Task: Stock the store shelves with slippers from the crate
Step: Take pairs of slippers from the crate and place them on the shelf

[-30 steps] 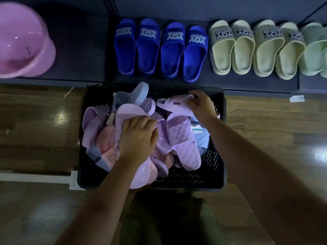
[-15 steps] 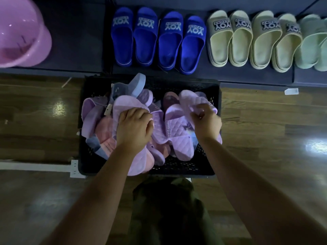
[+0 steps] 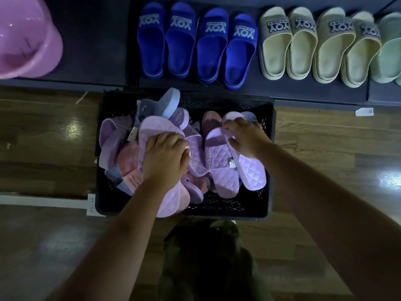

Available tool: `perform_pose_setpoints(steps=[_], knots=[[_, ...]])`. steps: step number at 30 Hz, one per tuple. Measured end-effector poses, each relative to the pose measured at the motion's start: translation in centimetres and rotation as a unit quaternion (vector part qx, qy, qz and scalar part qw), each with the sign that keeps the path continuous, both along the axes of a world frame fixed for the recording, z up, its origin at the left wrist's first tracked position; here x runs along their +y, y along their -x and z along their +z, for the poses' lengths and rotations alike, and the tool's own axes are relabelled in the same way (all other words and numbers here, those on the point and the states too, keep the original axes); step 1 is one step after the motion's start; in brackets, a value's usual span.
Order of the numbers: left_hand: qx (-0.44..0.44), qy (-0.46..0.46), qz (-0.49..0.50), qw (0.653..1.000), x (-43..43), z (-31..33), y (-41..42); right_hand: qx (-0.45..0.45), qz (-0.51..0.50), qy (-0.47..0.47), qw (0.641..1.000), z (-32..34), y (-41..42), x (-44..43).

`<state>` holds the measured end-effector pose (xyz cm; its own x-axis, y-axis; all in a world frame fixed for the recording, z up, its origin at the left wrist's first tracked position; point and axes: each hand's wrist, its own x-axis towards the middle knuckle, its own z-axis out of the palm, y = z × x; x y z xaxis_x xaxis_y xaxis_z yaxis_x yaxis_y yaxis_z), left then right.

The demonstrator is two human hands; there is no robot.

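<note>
Two hands work inside the black perforated plastic crate (image 3: pixel 269 135) on the floor. I read the left hand (image 3: pixel 166 158) with fingers clamped on a lilac quilted rubber slipper (image 3: pixel 156 131) at 9 o'clock in the crate. The right hand (image 3: pixel 246 139) has its fingers curled round a second lilac quilted slipper (image 3: pixel 252 170) at 3 o'clock. At 12 o'clock, four royal-blue slide slippers (image 3: pixel 196 44) stand on the dark shelf (image 3: pixel 93 51).

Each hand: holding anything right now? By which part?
Left hand grips a lilac slipper across its middle. Right hand grips a second slipper round its far half. Both are over the crate.
</note>
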<state>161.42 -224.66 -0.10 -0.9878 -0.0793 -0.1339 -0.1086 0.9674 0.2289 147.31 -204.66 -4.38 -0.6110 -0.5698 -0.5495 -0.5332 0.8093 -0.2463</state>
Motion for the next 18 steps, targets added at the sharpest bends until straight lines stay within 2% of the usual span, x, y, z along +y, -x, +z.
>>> perform_pose_setpoints(steps=[3, 8, 10, 14, 18], knots=[[-0.004, -0.007, 0.0, 1.0, -0.1, 0.1, 0.0, 0.01, 0.006, -0.047, 0.999, 0.1, -0.1, -0.1], [-0.013, -0.011, -0.001, 1.0, -0.2, 0.3, 0.3, -0.087, 0.044, -0.199, 0.975, 1.4, 1.2, -2.7], [-0.008, -0.012, 0.005, 1.0, -0.2, 0.3, 0.3, -0.091, 0.048, -0.223, 0.969, 1.1, 1.6, -3.4], [0.006, -0.02, 0.01, 1.0, -0.2, 0.1, 0.0, -0.158, 0.08, -0.282, 0.943, 0.4, 0.8, -3.4], [0.022, -0.051, 0.006, 0.998, -0.2, 0.2, 0.0, -0.138, 0.018, -0.305, 0.942, 0.4, -0.9, -3.5]])
